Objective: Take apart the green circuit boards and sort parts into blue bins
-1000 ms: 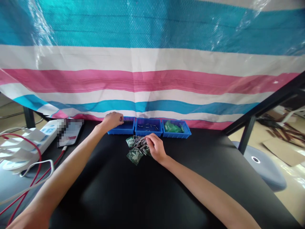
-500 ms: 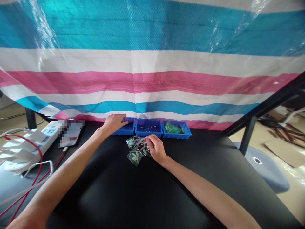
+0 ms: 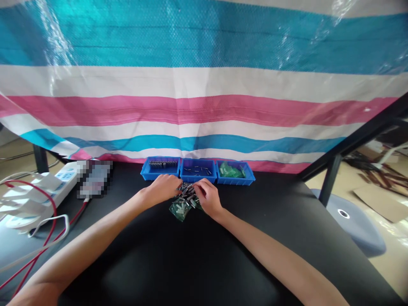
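Note:
A heap of small metal pins and cylinders (image 3: 189, 192) lies on the black table, mixed with small green-tinted plastic bags (image 3: 180, 210). At the heap's left side is my left hand (image 3: 163, 188), its fingers curled down and their tips hidden among the parts. My right hand (image 3: 208, 197) rests against the right side, thumb and forefinger pinched together; whatever is between them is too small to make out. Behind the heap, the left blue bin (image 3: 159, 173) holds short metal cylinders in rows. Several thin pins lie in the middle blue bin (image 3: 197, 175). Green plastic bags fill the right blue bin (image 3: 237, 180).
On the left of the black table (image 3: 255, 238) are a white power strip (image 3: 65, 178) with plugs, red and white cables, and a phone (image 3: 94, 178). A striped tarp (image 3: 204, 110) hangs behind the bins. Right of the table stands a grey stool (image 3: 357, 225).
My left hand has come from the left bin toward me and right, down to the heap, uncovering the cylinders in that bin. My right hand has stayed at the heap.

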`<state>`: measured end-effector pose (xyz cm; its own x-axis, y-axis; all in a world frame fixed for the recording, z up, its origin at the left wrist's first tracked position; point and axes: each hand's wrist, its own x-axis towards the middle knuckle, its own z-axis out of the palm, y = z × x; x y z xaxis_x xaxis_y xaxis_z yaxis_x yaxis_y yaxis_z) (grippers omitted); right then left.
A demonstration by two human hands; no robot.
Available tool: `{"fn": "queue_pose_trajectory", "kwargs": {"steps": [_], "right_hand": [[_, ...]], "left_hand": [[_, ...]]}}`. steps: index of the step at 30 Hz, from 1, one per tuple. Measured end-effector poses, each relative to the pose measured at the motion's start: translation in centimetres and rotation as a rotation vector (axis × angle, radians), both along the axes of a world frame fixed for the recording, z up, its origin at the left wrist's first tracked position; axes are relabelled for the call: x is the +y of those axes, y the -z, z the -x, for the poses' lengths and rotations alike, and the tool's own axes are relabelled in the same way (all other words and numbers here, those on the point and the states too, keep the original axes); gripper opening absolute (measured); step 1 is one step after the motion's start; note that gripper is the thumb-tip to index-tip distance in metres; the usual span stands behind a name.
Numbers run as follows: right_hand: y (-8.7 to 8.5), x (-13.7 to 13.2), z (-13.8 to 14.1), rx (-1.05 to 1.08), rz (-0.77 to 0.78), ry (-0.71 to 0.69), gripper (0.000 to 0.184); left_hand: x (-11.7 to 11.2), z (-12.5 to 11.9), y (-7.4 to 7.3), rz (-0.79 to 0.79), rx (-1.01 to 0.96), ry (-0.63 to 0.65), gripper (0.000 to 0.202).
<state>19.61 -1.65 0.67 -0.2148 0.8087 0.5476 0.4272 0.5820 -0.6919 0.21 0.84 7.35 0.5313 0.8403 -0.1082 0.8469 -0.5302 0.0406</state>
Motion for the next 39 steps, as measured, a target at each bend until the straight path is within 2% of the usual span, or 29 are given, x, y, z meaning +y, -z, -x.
{"fn": "queue_pose_trajectory", "kwargs": {"steps": [3,14,24,39], "right_hand": [[0.1,0.1,0.0,0.002,-0.01,0.0,0.018],[0.0,0.0,0.0,-0.018,-0.008,0.001,0.019],[0.0,0.0,0.0,-0.024,0.003,-0.006,0.019],[0.1,0.1,0.0,-0.029,0.004,0.006,0.02]], "left_hand": [[0.1,0.0,-0.2,0.042,0.023,-0.003,0.02],[0.2,0.0,0.1,0.037,0.041,0.014,0.019],[0.5,0.2,0.8,0.032,0.009,0.006,0.02],[0.2,-0.4,0.3,0.042,0.018,-0.108,0.022]]}}
